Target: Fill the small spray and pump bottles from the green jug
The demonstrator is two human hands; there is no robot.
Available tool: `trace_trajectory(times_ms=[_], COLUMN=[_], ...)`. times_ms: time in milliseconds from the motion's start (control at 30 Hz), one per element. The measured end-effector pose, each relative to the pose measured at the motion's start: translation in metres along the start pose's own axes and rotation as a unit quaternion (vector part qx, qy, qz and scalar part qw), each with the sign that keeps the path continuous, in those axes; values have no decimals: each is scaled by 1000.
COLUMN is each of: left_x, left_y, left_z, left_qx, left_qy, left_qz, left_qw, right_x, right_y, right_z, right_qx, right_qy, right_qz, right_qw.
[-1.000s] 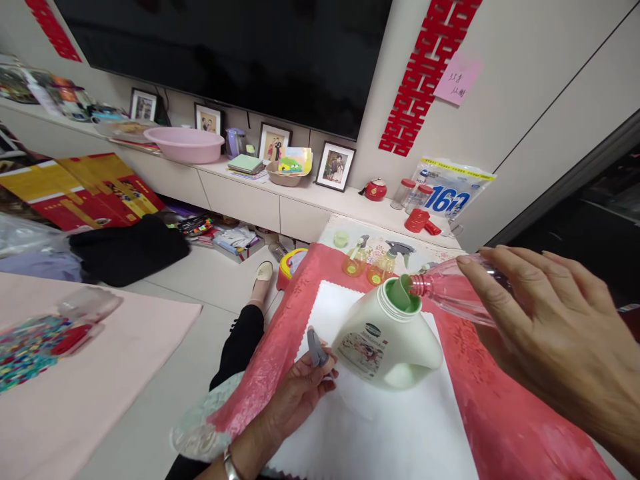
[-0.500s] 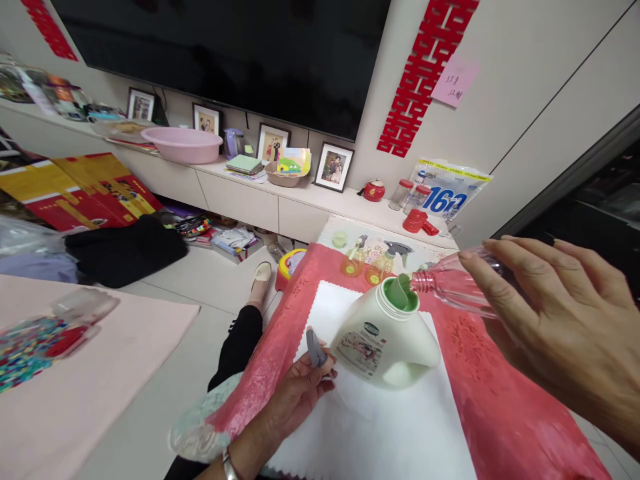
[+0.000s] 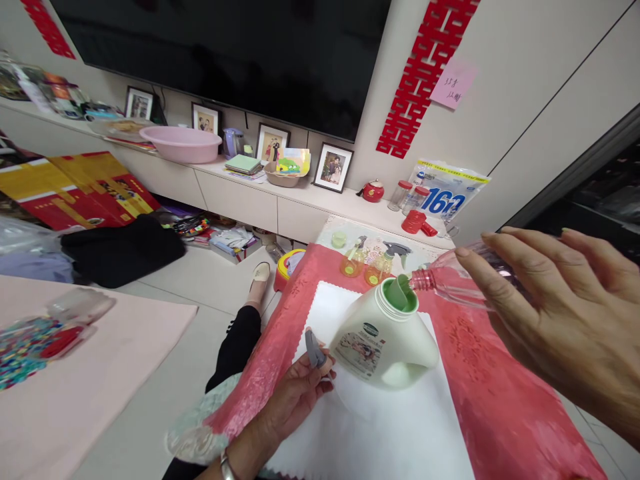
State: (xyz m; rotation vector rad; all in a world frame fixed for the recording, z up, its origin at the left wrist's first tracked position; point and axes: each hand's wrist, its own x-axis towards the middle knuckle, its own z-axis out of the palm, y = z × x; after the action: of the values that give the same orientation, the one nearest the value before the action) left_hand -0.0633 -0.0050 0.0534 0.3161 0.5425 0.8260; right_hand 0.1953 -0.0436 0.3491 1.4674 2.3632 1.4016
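Note:
My right hand point(image 3: 565, 313) is closed around a clear plastic bottle point(image 3: 445, 283), tipped almost on its side. Its ribbed neck rests at the green-lined mouth of a pale green detergent jug point(image 3: 385, 333). The jug stands upright on a white scallop-edged mat point(image 3: 330, 433), its handle toward the lower right. Left of the jug, my left hand point(image 3: 297, 393) pinches a grey spray head point(image 3: 315, 350), from which a thin clear tube trails down over the mat. Whether liquid is running from the bottle I cannot tell.
Two amber spray bottles point(image 3: 353, 260) and a small light-green cup point(image 3: 339, 239) stand behind the jug. A red cloth point(image 3: 515, 387) covers the table. At the left, beads point(image 3: 30, 347) lie on a pink table. A pink basin point(image 3: 183, 143) and picture frames line the cabinet.
The bottle's body and my right hand have lifted slightly, with the neck still at the jug's mouth. My left hand keeps hold of the spray head; the jug has not moved.

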Motion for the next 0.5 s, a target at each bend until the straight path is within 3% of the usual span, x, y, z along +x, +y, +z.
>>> trace_trajectory(times_ms=[133,500], left_x=[0,-1], left_y=[-1,-3], left_z=[-1,-2], left_qx=[-1,4], left_qy=[-3,5], left_qz=[-1,-3], left_qw=[1000,1000], right_x=[1,9], right_y=[-2,-5], right_z=[0,-6], right_qx=[25,11], right_qy=[-11,14], right_qz=[16,-24], right_qw=[999,1000])
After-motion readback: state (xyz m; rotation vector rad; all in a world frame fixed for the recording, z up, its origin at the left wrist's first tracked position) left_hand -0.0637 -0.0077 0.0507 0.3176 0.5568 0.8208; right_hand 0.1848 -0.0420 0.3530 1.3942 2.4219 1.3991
